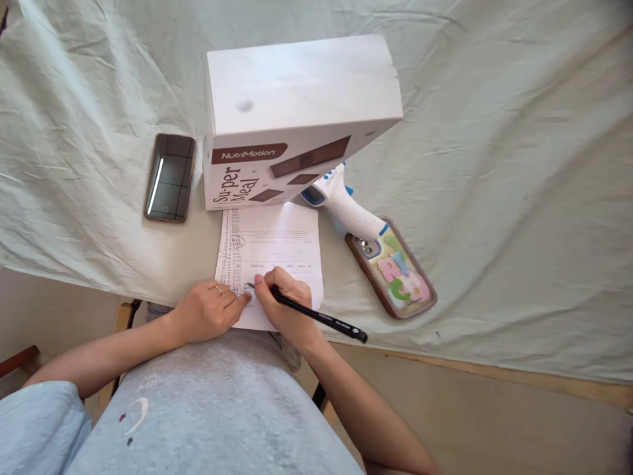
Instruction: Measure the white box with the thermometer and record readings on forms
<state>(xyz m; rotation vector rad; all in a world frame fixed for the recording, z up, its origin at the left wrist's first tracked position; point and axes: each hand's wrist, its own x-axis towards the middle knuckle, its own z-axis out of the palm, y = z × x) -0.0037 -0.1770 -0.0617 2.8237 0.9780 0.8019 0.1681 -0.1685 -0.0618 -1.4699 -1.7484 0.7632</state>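
Black plastic, it seems: the pen (319,315) sits in the right hand (293,290), its fingers clamped on the barrel close to the tip. Expected handling: light, stiff, hardly fragile, perhaps slick along the smooth barrel; best hold is low, just behind the tip, as the fingers have it.

Axis: long and slanting. The tip points left, slightly away from the body, toward the left fingertips; the tail rises past the right fingers, rightward and nearer the body. Tip contact: cannot tell.

Under both hands: paper (291,244), thin, easily creased. The left hand (212,310) rests palm-down on its left side, fingers loosely bent, pinching nothing visible.

Beyond the fingers: box (301,125). Right of the right fingers: thermometer (349,208), patterned phone case (403,280). Beyond the left fingers, leftward: dark phone (171,178). All on the cloth-covered tabletop (494,231).
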